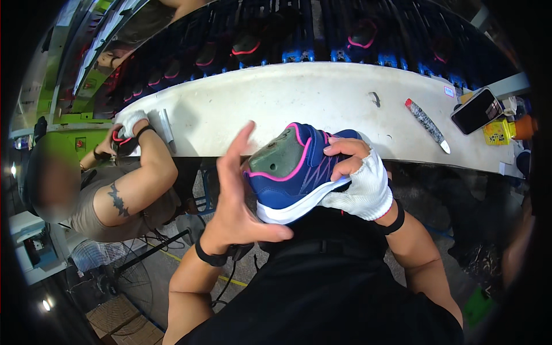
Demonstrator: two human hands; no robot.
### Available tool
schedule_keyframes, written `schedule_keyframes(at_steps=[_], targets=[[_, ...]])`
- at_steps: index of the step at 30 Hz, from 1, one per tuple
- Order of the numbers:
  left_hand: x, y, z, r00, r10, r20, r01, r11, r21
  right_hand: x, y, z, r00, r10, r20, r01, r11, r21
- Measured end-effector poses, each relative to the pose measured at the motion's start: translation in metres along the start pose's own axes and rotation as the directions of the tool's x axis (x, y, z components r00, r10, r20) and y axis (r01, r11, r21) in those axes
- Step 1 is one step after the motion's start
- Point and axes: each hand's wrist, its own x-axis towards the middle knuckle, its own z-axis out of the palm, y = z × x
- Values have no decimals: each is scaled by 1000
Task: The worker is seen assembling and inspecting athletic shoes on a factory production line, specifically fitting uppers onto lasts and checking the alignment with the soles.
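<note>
Shoe (305,172) is held up mid-pic, overlapping the bench's (230,109) near edge at 6 o'clock, navy w/ pink trim & white sole (282,213). Long axis runs approx 8 to 2 o'clock: heel at 8, toe end toward 2, partly hidden behind the R hand. Collar opening tips toward 11, filled by a dark green last (276,159); sole edge faces approx 6.

R hand (368,187), in a white fingerless glove, is clamped on the shoe's 3 o'clock part, bare fingertips (344,169) pressed on the upper. L hand (229,210), bare, is spread wide at the 8–9 o'clock side, fingers up, thumb (276,232) just below the heel; can't tell if the palm touches it. Hands apart, w/ shoe btwn.

On the bench toward 2: red-ended tool (426,123) w/ mottled grey body, silver tip at 5; then phone (476,111) & yellow box (497,132). Dark rack (299,56) along 12 w/ more pink-trimmed shoes (246,46). At 9–10, co-worker's gloved hand (132,121) near a red-&-dark item (119,137), details unclear. Fan (121,270) on the floor at 8.
</note>
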Motion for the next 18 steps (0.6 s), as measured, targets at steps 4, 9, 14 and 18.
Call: schedule_keyframes(at_steps=[4,9,14,18], targets=[[3,14,-4,957,-287,43,280,953,115,-10,-2,2,999,-19,-27,19,1000,-2],[7,13,-3,900,-431,67,418,896,152,-10,8,-5,998,-27,60,27,1000,-13],[-2,11,-5,883,-466,47,462,883,81,19,28,-25,968,51,245,-28,995,-99],[-16,5,-2,893,-450,-9,450,893,3,22,28,-14,959,109,260,-88,992,-90]])
